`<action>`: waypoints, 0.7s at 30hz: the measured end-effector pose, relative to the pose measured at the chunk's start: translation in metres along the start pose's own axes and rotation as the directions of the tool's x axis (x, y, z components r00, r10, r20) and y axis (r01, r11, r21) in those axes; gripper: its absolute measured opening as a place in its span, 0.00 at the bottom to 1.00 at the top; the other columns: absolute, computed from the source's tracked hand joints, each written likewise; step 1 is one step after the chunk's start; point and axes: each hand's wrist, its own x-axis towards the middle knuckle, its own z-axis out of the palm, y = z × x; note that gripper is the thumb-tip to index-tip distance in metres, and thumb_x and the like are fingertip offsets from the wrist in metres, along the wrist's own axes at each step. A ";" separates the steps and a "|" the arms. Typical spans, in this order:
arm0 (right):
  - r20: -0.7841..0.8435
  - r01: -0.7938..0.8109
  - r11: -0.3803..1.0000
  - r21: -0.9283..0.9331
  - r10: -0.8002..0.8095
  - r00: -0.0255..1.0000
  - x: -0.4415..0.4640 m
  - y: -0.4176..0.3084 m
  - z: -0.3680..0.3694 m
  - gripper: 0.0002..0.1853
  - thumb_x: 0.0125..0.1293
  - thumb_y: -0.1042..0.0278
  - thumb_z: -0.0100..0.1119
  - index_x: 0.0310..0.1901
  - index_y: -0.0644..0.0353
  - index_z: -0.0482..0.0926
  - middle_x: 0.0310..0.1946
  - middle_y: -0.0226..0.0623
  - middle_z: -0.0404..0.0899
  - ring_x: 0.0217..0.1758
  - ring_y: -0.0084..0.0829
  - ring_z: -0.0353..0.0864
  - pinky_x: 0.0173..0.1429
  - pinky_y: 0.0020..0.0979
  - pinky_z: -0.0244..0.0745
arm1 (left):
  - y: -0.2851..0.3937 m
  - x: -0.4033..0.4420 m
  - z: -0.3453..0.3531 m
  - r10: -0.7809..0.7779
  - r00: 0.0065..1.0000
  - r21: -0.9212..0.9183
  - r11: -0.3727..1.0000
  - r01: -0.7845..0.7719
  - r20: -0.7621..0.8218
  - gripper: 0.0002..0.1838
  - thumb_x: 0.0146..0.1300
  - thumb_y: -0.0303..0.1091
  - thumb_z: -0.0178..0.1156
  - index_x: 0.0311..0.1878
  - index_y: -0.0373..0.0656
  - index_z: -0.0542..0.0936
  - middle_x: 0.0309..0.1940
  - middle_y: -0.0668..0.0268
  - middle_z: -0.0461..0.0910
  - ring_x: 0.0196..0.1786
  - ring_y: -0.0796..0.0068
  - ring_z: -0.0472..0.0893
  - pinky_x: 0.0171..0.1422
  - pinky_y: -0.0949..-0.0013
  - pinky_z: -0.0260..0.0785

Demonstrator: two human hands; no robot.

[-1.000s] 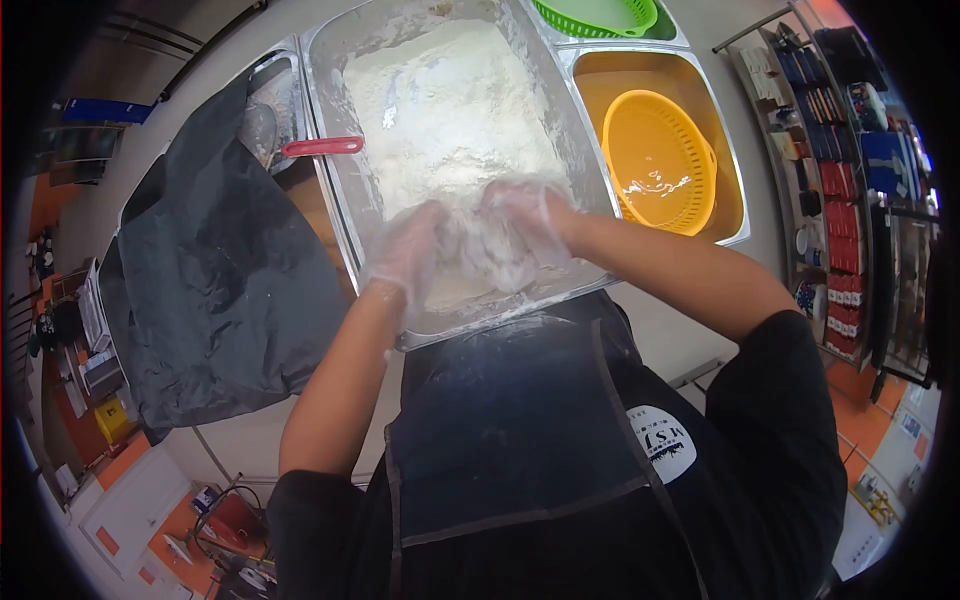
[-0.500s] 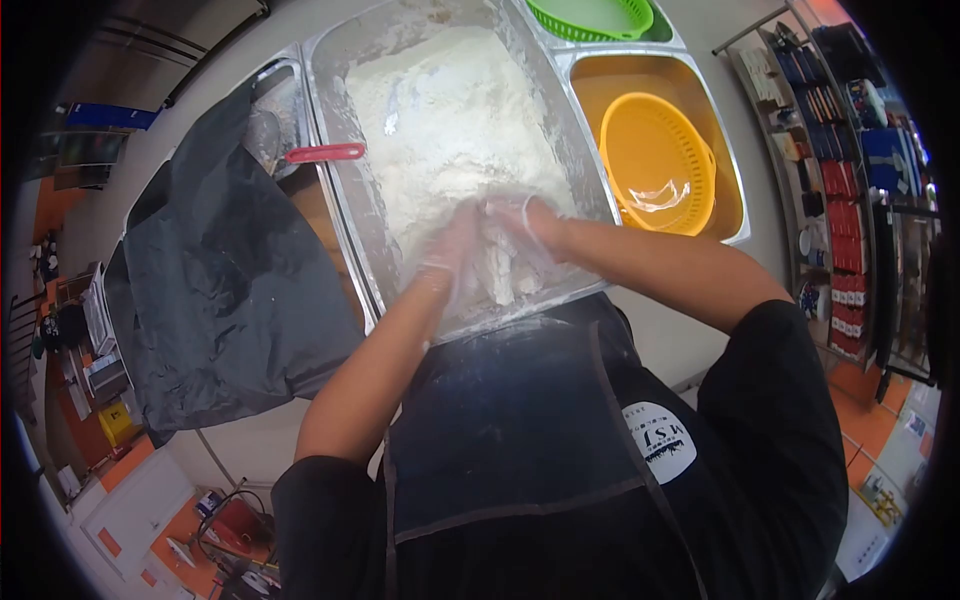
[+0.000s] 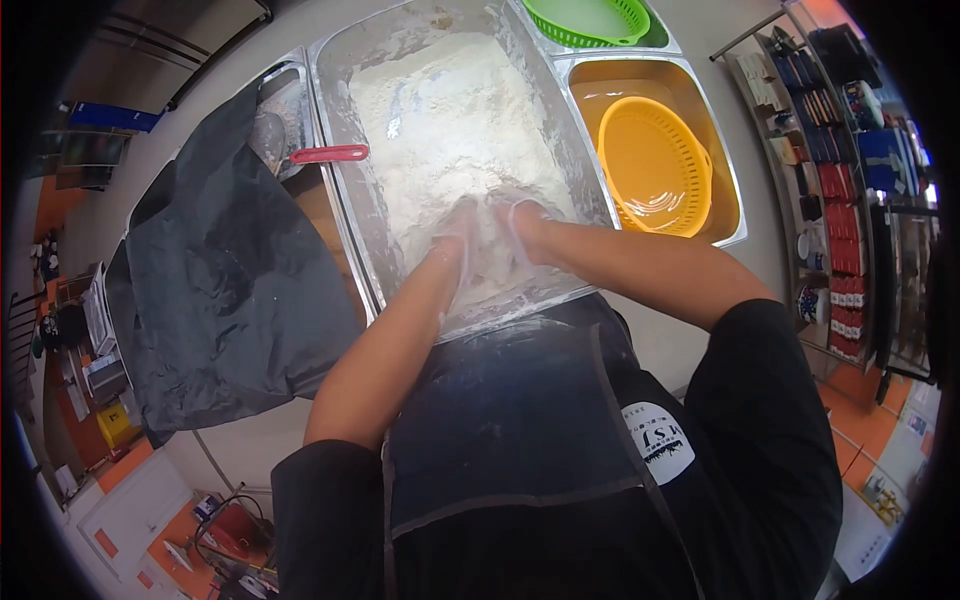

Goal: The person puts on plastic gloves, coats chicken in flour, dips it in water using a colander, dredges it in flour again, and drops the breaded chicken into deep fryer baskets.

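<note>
A large metal tray (image 3: 345, 60) holds a thick bed of white flour (image 3: 455, 120). Both hands wear thin clear gloves and are pushed into the flour at the tray's near end. My left hand (image 3: 460, 235) comes in from the left, its fingers buried in the powder. Close beside it on the right is my right hand (image 3: 520, 225), its fingers also hidden by flour. Whatever lies between or under the palms is covered in white and cannot be made out.
A red-handled tool (image 3: 330, 154) lies across the tray's left rim. Black cloth (image 3: 230, 290) drapes over containers at the left. At the right, a yellow basket (image 3: 655, 165) sits in liquid in a metal pan, with a green basket (image 3: 590, 22) behind it. Shelves (image 3: 825, 180) stand farther right.
My left hand has moved right and my right hand slightly inward, so they are closer together. Both have sunk into the flour, and the white-coated mass seen between them earlier is now mostly hidden.
</note>
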 end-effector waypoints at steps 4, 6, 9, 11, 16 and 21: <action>0.353 0.412 0.880 -0.237 -0.317 0.880 -0.049 -0.033 -0.044 0.20 0.72 0.51 0.50 0.54 0.56 0.79 0.53 0.40 0.77 0.50 0.37 0.76 0.52 0.42 0.74 | -0.004 -0.044 -0.033 0.286 0.943 0.327 0.887 -0.327 0.170 0.33 0.69 0.56 0.45 0.67 0.39 0.70 0.65 0.52 0.71 0.65 0.54 0.70 0.67 0.46 0.64; 0.303 0.381 0.917 -0.120 -0.331 0.893 -0.072 -0.052 -0.056 0.19 0.73 0.51 0.49 0.53 0.55 0.79 0.52 0.40 0.78 0.49 0.34 0.76 0.50 0.40 0.74 | -0.001 -0.044 -0.049 0.361 0.927 0.541 0.762 -0.355 0.100 0.34 0.69 0.55 0.45 0.65 0.36 0.72 0.64 0.50 0.72 0.66 0.54 0.71 0.69 0.53 0.64; 0.157 0.337 0.915 -0.220 -0.308 0.938 -0.043 -0.058 -0.058 0.19 0.73 0.54 0.48 0.52 0.58 0.80 0.47 0.42 0.81 0.49 0.33 0.78 0.50 0.38 0.74 | 0.010 -0.039 -0.045 0.677 0.731 0.709 0.556 -0.434 -0.083 0.33 0.69 0.55 0.43 0.64 0.37 0.74 0.66 0.45 0.71 0.68 0.47 0.70 0.73 0.54 0.59; 0.250 0.343 0.723 -0.599 -0.238 0.938 -0.016 -0.061 -0.042 0.20 0.73 0.55 0.47 0.52 0.60 0.81 0.45 0.45 0.81 0.49 0.35 0.79 0.53 0.38 0.74 | 0.020 -0.011 -0.033 0.690 0.706 0.734 0.561 -0.383 -0.159 0.36 0.69 0.56 0.41 0.66 0.35 0.72 0.67 0.42 0.69 0.71 0.44 0.67 0.76 0.53 0.55; 0.499 0.512 0.516 -0.687 -0.177 0.848 -0.033 -0.051 -0.001 0.20 0.69 0.60 0.55 0.58 0.58 0.80 0.55 0.46 0.82 0.53 0.39 0.80 0.62 0.38 0.70 | 0.011 0.022 -0.030 0.393 0.919 0.846 0.501 -0.182 -0.035 0.42 0.72 0.62 0.34 0.71 0.32 0.66 0.69 0.39 0.65 0.73 0.41 0.64 0.79 0.53 0.50; 0.347 0.201 0.731 -0.652 0.053 0.936 -0.056 -0.071 -0.048 0.18 0.67 0.60 0.56 0.53 0.60 0.82 0.49 0.44 0.82 0.50 0.36 0.78 0.52 0.41 0.73 | 0.015 -0.031 -0.051 0.349 0.919 0.981 -0.003 -0.194 0.183 0.39 0.74 0.58 0.26 0.69 0.32 0.68 0.69 0.39 0.64 0.71 0.39 0.65 0.78 0.52 0.52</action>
